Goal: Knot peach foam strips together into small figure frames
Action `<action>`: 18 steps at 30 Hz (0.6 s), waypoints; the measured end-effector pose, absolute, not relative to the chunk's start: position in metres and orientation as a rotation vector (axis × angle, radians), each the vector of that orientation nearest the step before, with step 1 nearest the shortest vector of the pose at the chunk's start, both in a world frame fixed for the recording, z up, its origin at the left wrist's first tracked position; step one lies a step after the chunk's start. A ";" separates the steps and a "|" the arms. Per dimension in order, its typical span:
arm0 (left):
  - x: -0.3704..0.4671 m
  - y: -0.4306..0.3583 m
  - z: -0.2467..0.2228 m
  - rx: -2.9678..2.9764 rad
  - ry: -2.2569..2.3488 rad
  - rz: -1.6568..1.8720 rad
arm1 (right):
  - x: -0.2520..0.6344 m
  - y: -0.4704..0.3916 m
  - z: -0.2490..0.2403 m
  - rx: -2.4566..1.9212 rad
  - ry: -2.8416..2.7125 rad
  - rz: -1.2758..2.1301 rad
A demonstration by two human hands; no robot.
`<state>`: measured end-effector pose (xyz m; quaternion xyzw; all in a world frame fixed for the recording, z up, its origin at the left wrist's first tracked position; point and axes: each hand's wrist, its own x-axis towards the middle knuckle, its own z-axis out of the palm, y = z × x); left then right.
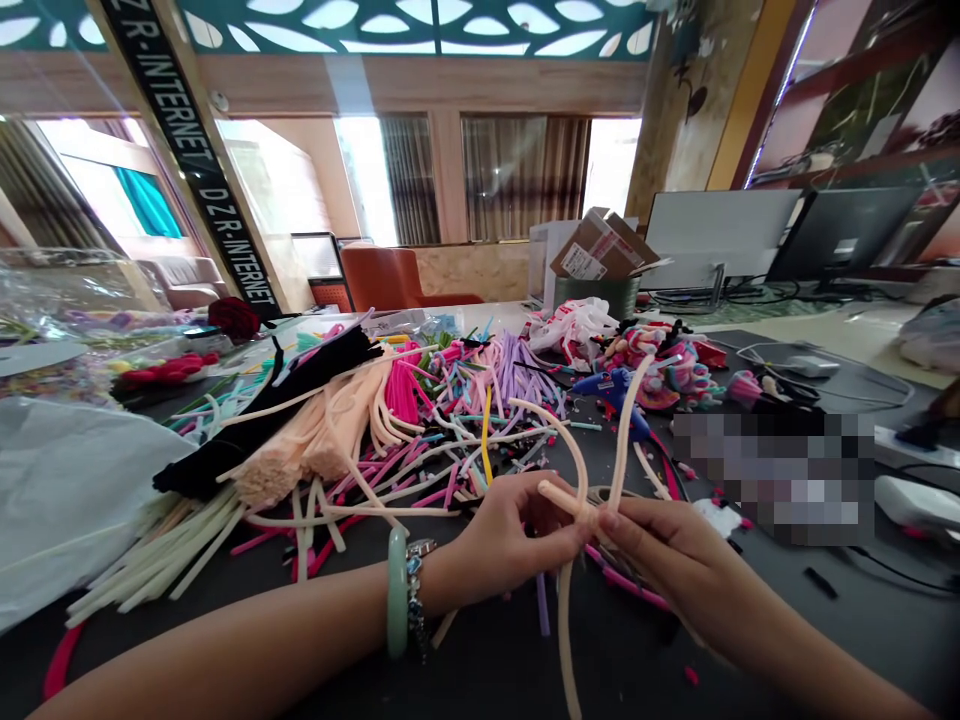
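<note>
Between my two hands are peach pipe cleaners [621,450] that cross at my fingertips. One stem stands up to the right, one curves up to the left, and another hangs down past the table's front. My left hand [517,535], with a green bangle and a beaded bracelet at the wrist, pinches them from the left. My right hand [667,550] pinches the same crossing from the right. Whether the stems are twisted together there is hidden by the fingers. Behind my left hand lies a thick bundle of peach pipe cleaners [315,440].
Loose pipe cleaners in many colours [450,400] cover the table's middle, with a black bundle [277,400] at left. A blue glue gun [615,395] lies beyond my right hand. White plastic sheeting [67,500] is at left; monitors [712,240] and a cardboard box [600,245] stand behind.
</note>
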<state>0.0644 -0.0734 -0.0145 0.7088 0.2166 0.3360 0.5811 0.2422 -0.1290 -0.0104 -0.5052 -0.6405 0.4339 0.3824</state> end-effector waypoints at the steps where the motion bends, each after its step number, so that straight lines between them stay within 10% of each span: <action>1: 0.064 -0.074 -0.014 1.684 0.506 0.792 | 0.242 -0.129 -0.011 -1.286 -1.619 1.119; 18: 0.067 -0.068 -0.019 1.431 0.408 0.735 | 0.235 -0.131 0.009 -1.322 -1.662 1.193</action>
